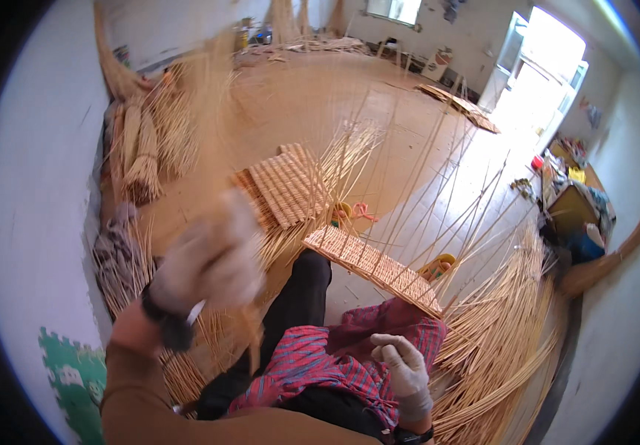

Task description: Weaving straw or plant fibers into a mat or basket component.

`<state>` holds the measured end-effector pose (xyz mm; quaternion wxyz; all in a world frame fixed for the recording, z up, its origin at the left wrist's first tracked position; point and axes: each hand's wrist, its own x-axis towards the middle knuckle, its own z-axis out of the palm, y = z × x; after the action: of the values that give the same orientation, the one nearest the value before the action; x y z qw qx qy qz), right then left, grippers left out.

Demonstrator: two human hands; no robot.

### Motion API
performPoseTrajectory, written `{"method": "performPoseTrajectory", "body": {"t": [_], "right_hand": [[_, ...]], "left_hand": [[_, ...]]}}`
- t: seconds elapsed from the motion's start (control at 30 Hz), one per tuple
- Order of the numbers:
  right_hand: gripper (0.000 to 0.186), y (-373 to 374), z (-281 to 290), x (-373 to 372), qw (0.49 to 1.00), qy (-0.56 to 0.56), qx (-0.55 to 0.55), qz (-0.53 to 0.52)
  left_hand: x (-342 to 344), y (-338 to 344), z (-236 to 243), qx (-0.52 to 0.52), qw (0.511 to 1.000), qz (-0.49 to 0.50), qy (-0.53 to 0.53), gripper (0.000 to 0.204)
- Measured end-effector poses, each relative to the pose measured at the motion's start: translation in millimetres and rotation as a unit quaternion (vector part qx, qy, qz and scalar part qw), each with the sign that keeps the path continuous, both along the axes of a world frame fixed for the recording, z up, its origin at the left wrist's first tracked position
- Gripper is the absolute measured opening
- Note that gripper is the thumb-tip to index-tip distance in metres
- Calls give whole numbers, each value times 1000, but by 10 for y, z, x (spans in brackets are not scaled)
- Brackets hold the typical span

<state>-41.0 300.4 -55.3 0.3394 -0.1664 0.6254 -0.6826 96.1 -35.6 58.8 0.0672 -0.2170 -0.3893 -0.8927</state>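
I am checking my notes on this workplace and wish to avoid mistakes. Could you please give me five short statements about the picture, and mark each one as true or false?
1. The left hand and the right hand both wear pale gloves. True.
2. The woven strip lies against the far wall. False: the woven strip is close by, near the red patterned cloth.
3. A loose pile of straw-coloured rods lies on the right side. True.
4. The doorway is dark. False: the doorway is bright.
5. The left hand looks blurred, while the right hand looks sharper. True.
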Motion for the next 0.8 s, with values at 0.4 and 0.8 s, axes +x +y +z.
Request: {"method": "performPoseTrajectory", "body": {"t": [0.4, 0.8], "right_hand": [[34, -294, -139, 154, 907, 87, -3, 411], [42, -377, -854, -958, 998, 53, -1, -14]], "left_hand": [[-424, 249, -1689, -779, 621, 59, -60, 26], [-1135, 357, -2120, -714, 604, 349, -63, 56]]}}
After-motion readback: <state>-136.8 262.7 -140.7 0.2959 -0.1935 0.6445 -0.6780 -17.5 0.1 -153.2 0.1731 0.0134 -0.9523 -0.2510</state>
